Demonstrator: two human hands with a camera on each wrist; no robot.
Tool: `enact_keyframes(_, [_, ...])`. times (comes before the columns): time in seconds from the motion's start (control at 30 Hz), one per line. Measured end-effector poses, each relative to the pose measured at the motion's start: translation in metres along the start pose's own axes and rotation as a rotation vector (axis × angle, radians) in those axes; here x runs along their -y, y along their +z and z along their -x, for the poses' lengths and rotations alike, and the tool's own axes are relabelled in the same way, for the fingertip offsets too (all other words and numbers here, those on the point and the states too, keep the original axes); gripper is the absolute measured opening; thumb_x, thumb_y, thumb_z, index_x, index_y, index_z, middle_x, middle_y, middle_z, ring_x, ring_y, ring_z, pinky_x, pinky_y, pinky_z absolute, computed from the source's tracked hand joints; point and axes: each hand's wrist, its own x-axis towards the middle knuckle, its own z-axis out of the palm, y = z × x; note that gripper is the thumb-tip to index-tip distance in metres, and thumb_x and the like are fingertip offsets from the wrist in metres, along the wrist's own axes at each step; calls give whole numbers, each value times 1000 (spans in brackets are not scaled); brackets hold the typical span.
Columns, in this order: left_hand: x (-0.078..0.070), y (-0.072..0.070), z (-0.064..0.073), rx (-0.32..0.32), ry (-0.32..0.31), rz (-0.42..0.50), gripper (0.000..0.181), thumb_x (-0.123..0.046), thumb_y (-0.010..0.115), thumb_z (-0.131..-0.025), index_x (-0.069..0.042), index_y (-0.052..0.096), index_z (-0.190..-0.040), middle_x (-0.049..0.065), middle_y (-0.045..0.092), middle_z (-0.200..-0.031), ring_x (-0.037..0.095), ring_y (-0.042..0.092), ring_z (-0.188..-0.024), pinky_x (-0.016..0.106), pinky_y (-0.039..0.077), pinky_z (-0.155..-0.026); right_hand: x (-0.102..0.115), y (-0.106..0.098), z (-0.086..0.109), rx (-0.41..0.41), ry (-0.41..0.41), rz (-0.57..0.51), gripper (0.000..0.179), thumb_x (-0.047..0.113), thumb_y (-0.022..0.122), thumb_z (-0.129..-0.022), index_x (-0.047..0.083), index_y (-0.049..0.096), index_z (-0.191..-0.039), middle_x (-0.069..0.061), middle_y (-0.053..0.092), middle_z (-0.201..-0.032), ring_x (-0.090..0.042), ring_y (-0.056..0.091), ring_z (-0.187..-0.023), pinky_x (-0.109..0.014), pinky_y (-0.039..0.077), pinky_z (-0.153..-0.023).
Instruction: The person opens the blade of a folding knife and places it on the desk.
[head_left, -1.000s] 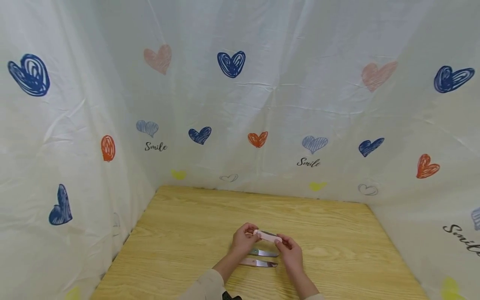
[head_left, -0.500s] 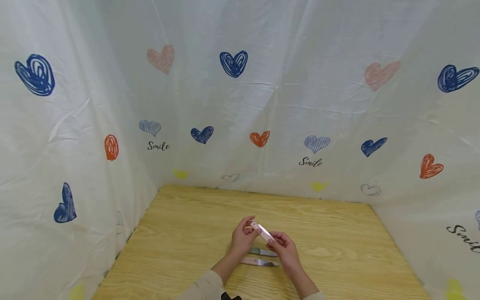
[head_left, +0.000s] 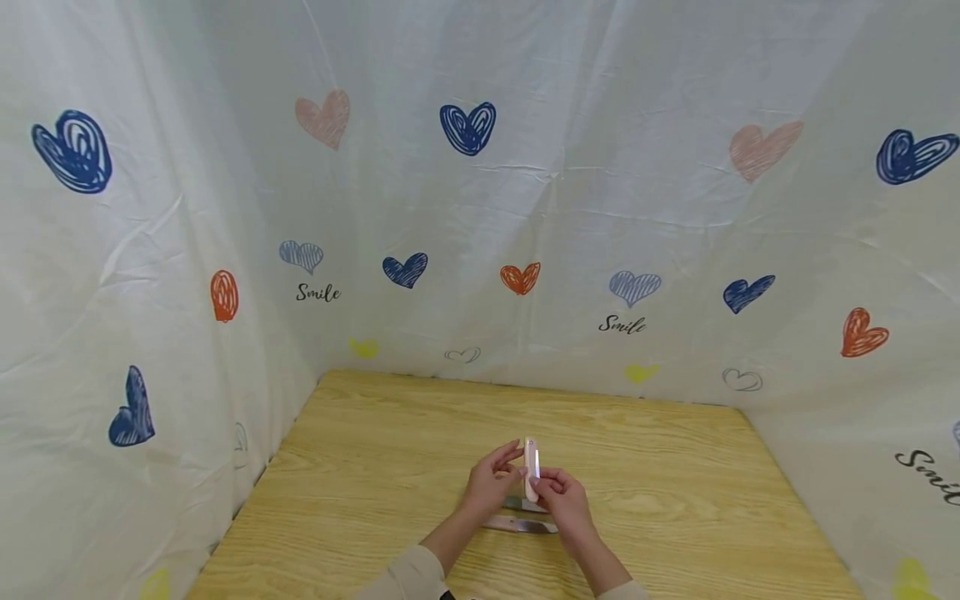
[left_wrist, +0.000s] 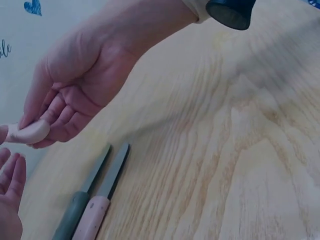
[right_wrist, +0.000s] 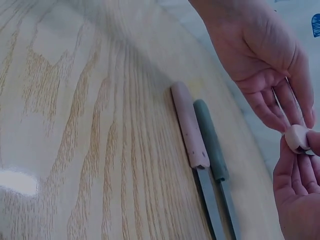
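Note:
A pink folding knife [head_left: 531, 468] stands nearly upright above the table, its bright blade edge showing along the right side of the handle. My right hand [head_left: 566, 504] pinches its lower end between thumb and fingers. On the other side, my left hand [head_left: 487, 483] has its fingers loosely stretched, with the thumb tip right at the handle. Below the hands lie two knives with their blades out: one with a green handle [right_wrist: 211, 140] and one with a pink handle [right_wrist: 189, 125]. In the head view the hands partly cover the green one.
The knives lie on a light wood-grain table [head_left: 660, 483]. White cloth [head_left: 555, 217] printed with hearts and "Smile" hangs behind it and along both sides. A dark device [left_wrist: 230, 12] sits at the right wrist in the left wrist view.
The folding knife has turned from lying crosswise between both hands to nearly upright. My left fingers have loosened from its far end, while the right hand still grips it. The table knives stay put.

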Motion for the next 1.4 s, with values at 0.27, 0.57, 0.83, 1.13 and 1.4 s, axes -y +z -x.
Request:
enact_keyframes(0.27, [-3, 4, 7, 92, 31, -89, 39, -9, 70, -88, -2, 63, -125, 17, 66, -115, 14, 61, -90, 14, 53, -70, 3, 1, 1, -87, 26, -75, 31, 1, 64, -90, -11, 50, -115, 5, 64, -80, -7, 64, -72, -23, 58, -66])
enact_keyframes(0.57, [5, 1, 10, 220, 200, -157, 43, -6, 71, -86, 4, 60, -126, 21, 60, -128, 34, 63, -109, 24, 57, -86, 0, -2, -3, -68, 67, -207, 50, -4, 64, -88, 3, 39, -130, 5, 56, -79, -8, 64, -69, -20, 58, -62])
enact_keyframes(0.83, [8, 1, 11, 166, 132, -74, 35, -4, 69, -87, 3, 65, -121, 21, 64, -124, 33, 64, -111, 23, 56, -87, -1, -1, -3, -35, 22, -238, 68, -10, 60, -88, 0, 25, -145, 3, 64, -93, -10, 66, -83, -22, 59, -73])
enact_keyframes(1.13, [8, -9, 7, 188, 97, -118, 31, -5, 68, -89, 1, 67, -118, 19, 66, -123, 23, 66, -108, 18, 56, -84, -3, -12, -5, -34, -102, -138, 62, -3, 68, -85, -3, 37, -139, -3, 61, -109, -4, 65, -91, -18, 57, -78])
enact_keyframes(1.4, [9, -17, 9, 210, 48, -89, 32, -10, 66, -91, -1, 65, -122, 17, 65, -125, 21, 70, -98, 19, 57, -79, -5, -17, -6, -74, -108, 15, 44, 2, 77, -79, -11, 58, -117, -6, 68, -99, -5, 64, -81, -19, 53, -68])
